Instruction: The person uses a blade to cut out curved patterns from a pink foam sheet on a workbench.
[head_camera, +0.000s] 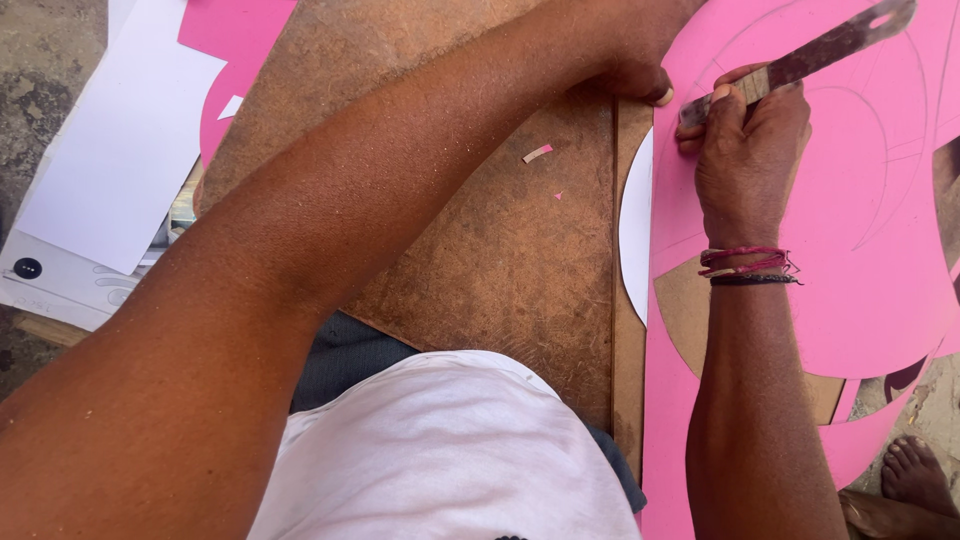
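From the head camera I look down at a worn brown hardboard work surface (480, 250). At far left, white paper sheets (120, 150) lie on a white box, with a scrap of pink card above them. My left arm crosses the view from lower left to upper middle; my left hand (630, 70) presses down at the edge of the large pink card sheet (850, 250). Its fingers are curled against the card, though I cannot tell whether they grip anything. Just right of it, my right hand (745, 150), with red and black thread bands at the wrist, is closed around a flat, rusty metal blade with a slotted end (810, 55), the tip touching the card. The pink sheet covers the right side. I judge the cutting part done: curved pieces are already gone, showing board beneath, while pencilled arcs near the blade remain uncut. A bare foot (915, 470) shows at lower right.
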